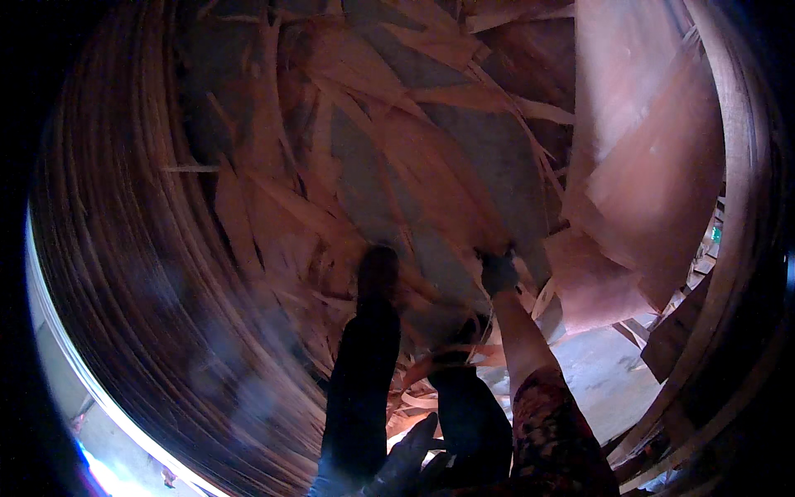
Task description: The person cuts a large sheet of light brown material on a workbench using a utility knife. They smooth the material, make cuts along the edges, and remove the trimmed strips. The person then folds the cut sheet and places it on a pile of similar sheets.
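A: From the head view, where do we find our right hand?

B: Our right hand (pixel 499 273), in a dark glove, is low at the near end of a long brown veneer sheet (pixel 431 161). The fingers look bent, but in this shade we cannot tell how far open they are, or whether they grip the sheet or only touch it.

A: And our left hand (pixel 404 457)?

B: It is gloved too, close to us, beside our trouser leg (pixel 468 414). Its fingers look extended; we cannot tell whether it holds anything. Perhaps it hangs there for balance as we bend.

A: Why does the long sheet slant so?

B: It lies among loose veneer strips (pixel 277 199) on the grey floor (pixel 596 373), probably propped unevenly where they overlap.

A: What frames us?

B: On the left is a layered veneer stack (pixel 124 166), its edges gathered, likely so the thin leaves support one another. On the right, wide pale sheets (pixel 654 190) overlap. Our shoe (pixel 378 269) stands among the strips.
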A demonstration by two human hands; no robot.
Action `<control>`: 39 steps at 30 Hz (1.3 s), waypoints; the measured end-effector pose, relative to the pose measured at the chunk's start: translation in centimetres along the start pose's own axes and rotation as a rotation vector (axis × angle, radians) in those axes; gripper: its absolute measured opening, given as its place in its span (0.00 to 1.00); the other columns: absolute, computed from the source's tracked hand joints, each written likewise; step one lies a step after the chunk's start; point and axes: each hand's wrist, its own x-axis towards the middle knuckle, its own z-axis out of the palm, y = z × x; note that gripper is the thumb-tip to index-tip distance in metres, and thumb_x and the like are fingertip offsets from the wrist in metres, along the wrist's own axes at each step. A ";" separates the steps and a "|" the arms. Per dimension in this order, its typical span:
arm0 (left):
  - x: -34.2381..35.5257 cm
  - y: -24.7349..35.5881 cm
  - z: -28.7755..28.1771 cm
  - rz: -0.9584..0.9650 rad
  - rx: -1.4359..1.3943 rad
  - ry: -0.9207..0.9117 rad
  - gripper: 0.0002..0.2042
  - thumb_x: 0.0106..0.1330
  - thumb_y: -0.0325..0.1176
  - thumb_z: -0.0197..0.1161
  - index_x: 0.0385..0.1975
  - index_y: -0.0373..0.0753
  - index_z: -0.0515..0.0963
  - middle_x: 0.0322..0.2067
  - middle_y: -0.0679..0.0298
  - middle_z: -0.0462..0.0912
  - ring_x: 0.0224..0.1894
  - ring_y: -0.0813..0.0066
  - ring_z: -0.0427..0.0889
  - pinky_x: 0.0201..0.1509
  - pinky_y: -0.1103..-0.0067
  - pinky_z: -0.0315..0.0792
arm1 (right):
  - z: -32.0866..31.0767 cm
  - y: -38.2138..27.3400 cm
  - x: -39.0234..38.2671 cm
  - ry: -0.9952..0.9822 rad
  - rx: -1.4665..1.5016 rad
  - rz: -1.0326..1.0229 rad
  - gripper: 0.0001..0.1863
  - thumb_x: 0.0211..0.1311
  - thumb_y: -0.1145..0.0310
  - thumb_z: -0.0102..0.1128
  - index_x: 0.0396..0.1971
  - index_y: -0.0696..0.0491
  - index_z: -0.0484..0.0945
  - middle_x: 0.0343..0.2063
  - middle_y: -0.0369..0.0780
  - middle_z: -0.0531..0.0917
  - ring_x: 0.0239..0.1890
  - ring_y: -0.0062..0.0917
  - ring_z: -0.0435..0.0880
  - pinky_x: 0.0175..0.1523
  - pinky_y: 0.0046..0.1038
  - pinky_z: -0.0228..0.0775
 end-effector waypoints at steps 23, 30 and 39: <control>-6.8 0.7 -2.6 0.189 -1.699 -0.505 0.32 0.63 0.55 0.43 0.62 0.39 0.60 0.62 0.57 0.63 0.64 0.59 0.60 0.67 0.64 0.53 | -54.0 -22.1 -34.4 -0.383 0.531 -0.394 0.13 0.58 0.67 0.62 0.41 0.55 0.81 0.34 0.37 0.83 0.36 0.21 0.79 0.43 0.26 0.71; -12.9 19.7 -16.1 0.586 -1.377 -0.484 0.43 0.60 0.70 0.35 0.65 0.38 0.54 0.64 0.56 0.58 0.64 0.58 0.59 0.67 0.64 0.52 | -72.0 -34.2 -40.1 -0.450 0.682 -0.867 0.11 0.62 0.65 0.56 0.39 0.56 0.80 0.37 0.41 0.83 0.39 0.23 0.80 0.49 0.25 0.69; -19.2 43.1 -25.3 0.624 -0.871 -0.102 0.26 0.67 0.47 0.49 0.56 0.31 0.66 0.49 0.54 0.76 0.52 0.63 0.74 0.58 0.73 0.67 | -78.2 -39.5 -35.0 -0.267 0.593 -1.116 0.12 0.61 0.67 0.55 0.43 0.54 0.79 0.32 0.45 0.83 0.36 0.23 0.81 0.45 0.25 0.69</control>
